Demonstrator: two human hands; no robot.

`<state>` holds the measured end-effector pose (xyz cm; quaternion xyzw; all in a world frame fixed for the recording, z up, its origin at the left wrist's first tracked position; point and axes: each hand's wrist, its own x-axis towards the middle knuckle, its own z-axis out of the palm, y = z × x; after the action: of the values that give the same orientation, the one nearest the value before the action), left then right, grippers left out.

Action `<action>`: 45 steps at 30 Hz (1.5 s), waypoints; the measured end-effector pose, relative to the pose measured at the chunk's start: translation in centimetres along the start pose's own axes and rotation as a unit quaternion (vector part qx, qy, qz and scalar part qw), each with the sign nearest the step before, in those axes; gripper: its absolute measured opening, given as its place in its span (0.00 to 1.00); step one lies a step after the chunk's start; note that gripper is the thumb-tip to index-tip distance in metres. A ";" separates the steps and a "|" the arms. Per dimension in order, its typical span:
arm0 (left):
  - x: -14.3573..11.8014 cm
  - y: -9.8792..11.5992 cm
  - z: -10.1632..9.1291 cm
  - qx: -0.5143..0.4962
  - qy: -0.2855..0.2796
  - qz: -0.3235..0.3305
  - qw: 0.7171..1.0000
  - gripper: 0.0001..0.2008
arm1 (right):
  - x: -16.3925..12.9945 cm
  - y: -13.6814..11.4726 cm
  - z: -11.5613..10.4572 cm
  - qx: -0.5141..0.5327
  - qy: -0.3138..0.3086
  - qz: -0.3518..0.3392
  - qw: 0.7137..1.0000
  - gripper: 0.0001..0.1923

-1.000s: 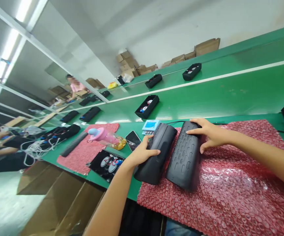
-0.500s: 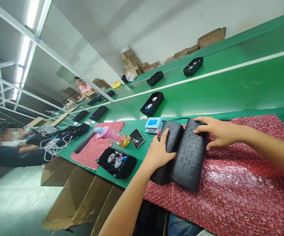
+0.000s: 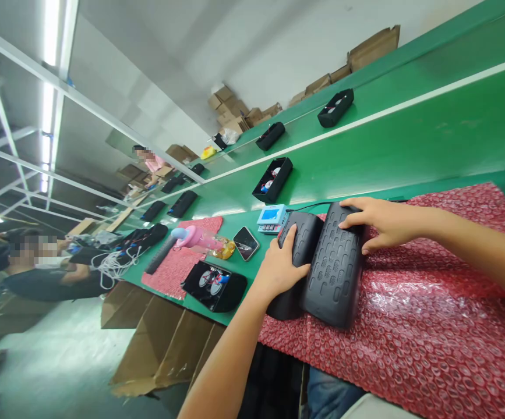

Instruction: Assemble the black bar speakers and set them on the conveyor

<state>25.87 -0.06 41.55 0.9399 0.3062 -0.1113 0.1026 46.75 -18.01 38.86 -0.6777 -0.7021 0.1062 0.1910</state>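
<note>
Two black ribbed plastic speaker shells lie side by side on red bubble wrap (image 3: pixel 431 326). Left hand (image 3: pixel 281 269) palms left shell (image 3: pixel 293 262), right hand (image 3: pixel 377 221) spread on right shell (image 3: pixel 335 265); likely pressing halves together, next needs aligned edges.

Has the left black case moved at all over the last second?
Yes. The left black case has slid right across the red bubble wrap, closing the gap until it touches the right case.

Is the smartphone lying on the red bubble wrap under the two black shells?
No, the smartphone lies on the bare green bench, left of the red bubble wrap.
</note>
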 end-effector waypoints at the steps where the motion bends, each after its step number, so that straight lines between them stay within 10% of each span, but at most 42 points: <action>1: 0.0 0.0 0.0 0.000 -0.003 0.000 1.000 0.48 | 0.0 0.0 0.0 0.001 0.000 -0.002 1.000 0.33; 15: 1.9 -3.0 -1.4 -0.140 -0.050 0.030 0.988 0.55 | 0.0 1.4 1.6 -0.025 0.038 -0.032 0.998 0.42; 30: 4.4 -6.1 -2.5 -0.328 -0.098 -0.054 0.938 0.39 | 6.1 -0.9 0.7 0.017 -0.043 -0.033 0.998 0.43; 45: 5.1 -7.2 -2.6 -0.407 -0.130 -0.098 0.899 0.35 | 6.2 -0.9 2.7 0.116 0.030 -0.053 0.991 0.41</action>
<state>25.96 9.12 41.71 0.7586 0.3993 -0.1074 0.5035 44.82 -11.59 37.57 -0.6157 -0.7137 0.1562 0.2951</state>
